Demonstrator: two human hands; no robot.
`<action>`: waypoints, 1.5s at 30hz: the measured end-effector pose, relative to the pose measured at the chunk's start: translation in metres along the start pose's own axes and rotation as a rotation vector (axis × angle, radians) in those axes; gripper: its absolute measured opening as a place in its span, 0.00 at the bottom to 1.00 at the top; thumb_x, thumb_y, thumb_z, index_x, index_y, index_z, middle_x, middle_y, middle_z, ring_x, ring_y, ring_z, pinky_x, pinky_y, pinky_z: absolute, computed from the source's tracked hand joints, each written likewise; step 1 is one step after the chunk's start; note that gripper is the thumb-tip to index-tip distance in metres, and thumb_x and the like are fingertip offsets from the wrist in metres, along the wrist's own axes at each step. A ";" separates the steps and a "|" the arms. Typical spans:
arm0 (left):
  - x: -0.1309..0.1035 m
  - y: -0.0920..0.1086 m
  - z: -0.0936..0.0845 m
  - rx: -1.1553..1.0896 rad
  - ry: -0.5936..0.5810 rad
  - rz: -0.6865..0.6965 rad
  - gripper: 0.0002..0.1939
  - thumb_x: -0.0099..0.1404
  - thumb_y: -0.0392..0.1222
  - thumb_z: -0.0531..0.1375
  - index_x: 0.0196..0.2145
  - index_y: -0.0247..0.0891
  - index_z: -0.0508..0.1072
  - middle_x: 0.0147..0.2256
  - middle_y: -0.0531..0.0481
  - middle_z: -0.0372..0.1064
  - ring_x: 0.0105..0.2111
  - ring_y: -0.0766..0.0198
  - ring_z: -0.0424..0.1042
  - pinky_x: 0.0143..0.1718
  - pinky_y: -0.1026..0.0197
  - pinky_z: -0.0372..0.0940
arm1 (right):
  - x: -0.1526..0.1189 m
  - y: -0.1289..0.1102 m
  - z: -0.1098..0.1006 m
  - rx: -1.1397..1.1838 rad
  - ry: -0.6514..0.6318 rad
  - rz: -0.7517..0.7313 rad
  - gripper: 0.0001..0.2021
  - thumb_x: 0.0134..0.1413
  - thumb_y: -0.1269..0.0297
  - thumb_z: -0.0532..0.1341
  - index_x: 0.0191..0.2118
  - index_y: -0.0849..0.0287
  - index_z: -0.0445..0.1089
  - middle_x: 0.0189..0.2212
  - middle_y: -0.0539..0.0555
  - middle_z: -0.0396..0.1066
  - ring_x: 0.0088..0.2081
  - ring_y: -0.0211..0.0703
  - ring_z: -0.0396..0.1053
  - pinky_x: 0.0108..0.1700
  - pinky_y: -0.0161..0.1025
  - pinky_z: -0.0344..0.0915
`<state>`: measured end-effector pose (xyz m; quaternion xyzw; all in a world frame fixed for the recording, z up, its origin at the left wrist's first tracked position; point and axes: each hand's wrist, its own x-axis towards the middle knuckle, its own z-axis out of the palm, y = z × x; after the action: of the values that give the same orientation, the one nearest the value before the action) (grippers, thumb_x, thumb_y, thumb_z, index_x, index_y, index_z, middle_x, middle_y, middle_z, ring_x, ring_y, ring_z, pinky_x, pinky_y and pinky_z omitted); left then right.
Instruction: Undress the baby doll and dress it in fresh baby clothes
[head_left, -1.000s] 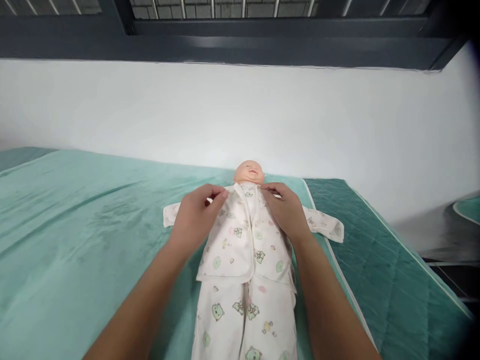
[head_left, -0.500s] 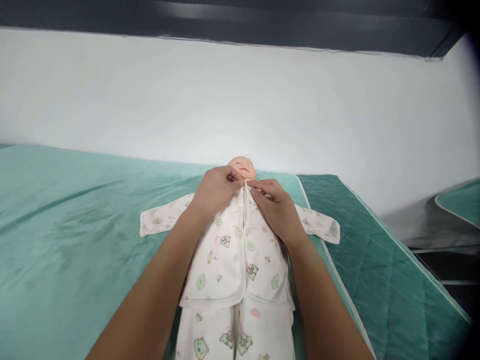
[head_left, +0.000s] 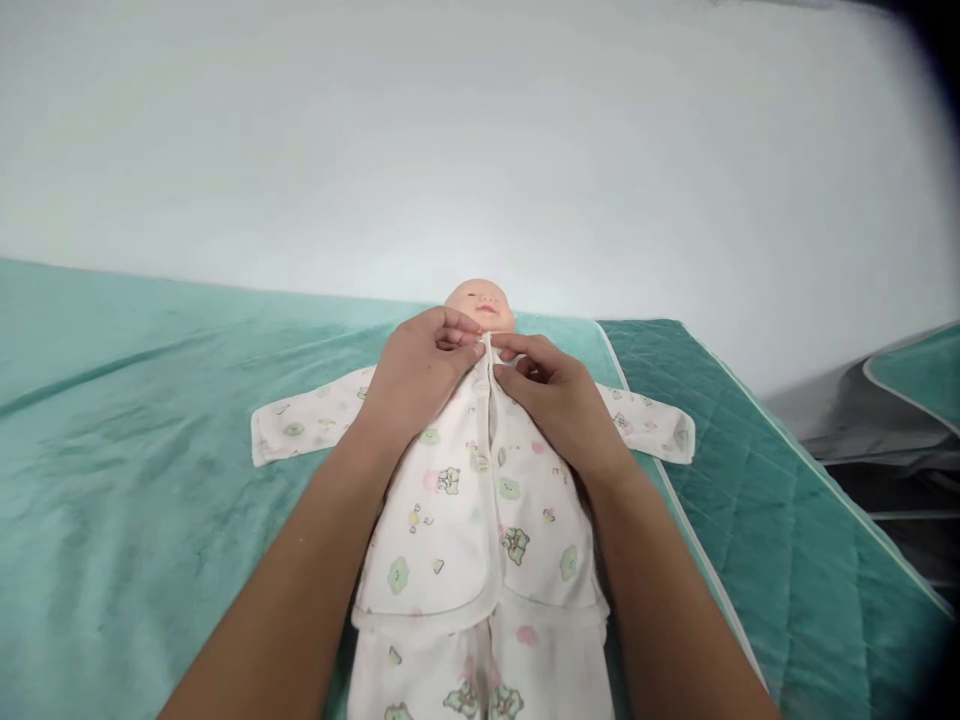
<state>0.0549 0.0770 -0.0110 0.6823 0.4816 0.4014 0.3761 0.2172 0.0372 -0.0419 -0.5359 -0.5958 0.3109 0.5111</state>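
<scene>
A baby doll lies on its back, head away from me, with its sleeves stretched out to both sides. It wears a white baby jacket printed with green bears and pink shapes, over matching trousers. At the collar, my left hand pinches one front edge between thumb and fingers. My right hand has its thumb and forefinger on the other edge, close beside it. The two edges meet at the neck, while lower down the front opening runs as a seam. Any fastener at the collar is hidden by my fingers.
Beneath the doll is a light green velvety cover. A darker quilted green mat with pale piping lies to the right. Behind rises a white wall. Another green padded edge juts in at far right.
The view has tilted down and come nearer, so the doll looks larger and the dark band above the wall is gone. Both hands remain at the collar, with little movement.
</scene>
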 end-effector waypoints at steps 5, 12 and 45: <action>-0.005 0.002 0.003 0.012 -0.026 0.012 0.12 0.62 0.46 0.62 0.41 0.39 0.75 0.39 0.49 0.76 0.37 0.62 0.73 0.40 0.59 0.67 | -0.002 -0.003 -0.001 -0.049 -0.032 -0.001 0.15 0.52 0.64 0.61 0.47 0.49 0.73 0.39 0.48 0.68 0.30 0.34 0.60 0.37 0.36 0.63; -0.007 0.004 0.003 -0.008 -0.056 -0.021 0.14 0.59 0.40 0.62 0.44 0.39 0.74 0.38 0.49 0.75 0.34 0.64 0.72 0.34 0.61 0.65 | -0.003 -0.005 -0.001 -0.046 -0.077 0.011 0.15 0.51 0.65 0.61 0.46 0.50 0.71 0.40 0.49 0.66 0.30 0.34 0.58 0.34 0.34 0.61; -0.026 -0.002 0.004 0.367 0.096 0.162 0.14 0.69 0.45 0.54 0.38 0.41 0.78 0.42 0.48 0.70 0.45 0.58 0.70 0.50 0.54 0.64 | -0.005 -0.007 -0.003 -0.251 0.000 -0.084 0.13 0.60 0.61 0.58 0.48 0.49 0.76 0.43 0.52 0.68 0.36 0.40 0.68 0.42 0.42 0.65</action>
<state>0.0519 0.0521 -0.0193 0.7559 0.5077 0.3678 0.1887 0.2171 0.0308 -0.0364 -0.5701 -0.6518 0.2121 0.4529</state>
